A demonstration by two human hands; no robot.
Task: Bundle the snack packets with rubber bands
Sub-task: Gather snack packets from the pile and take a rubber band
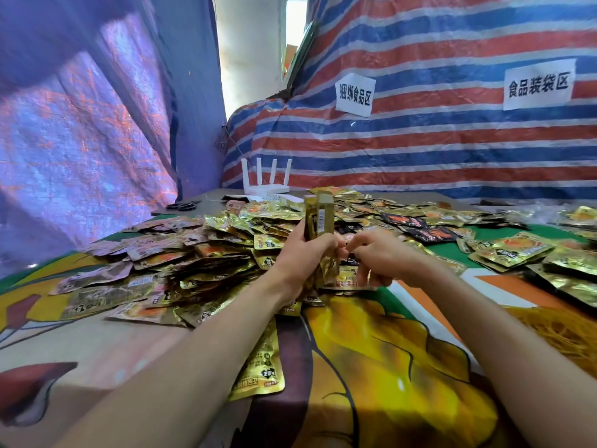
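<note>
Foil, gold and slick: light, thin, likely to fan and slip, so best squeezed across the flat faces at mid-height, not by the crimped ends. Clamped upright as a stack (318, 218) in the left hand (303, 257), over the near edge of the heap (226, 240) on the table (387, 367). Just beside, at the lower right edge, right hand (378, 258) with fingers curled; whether pinching a band, cannot tell.

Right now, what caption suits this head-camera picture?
Left hand grips an upright stack of gold snack packets, right hand close beside it.
</note>
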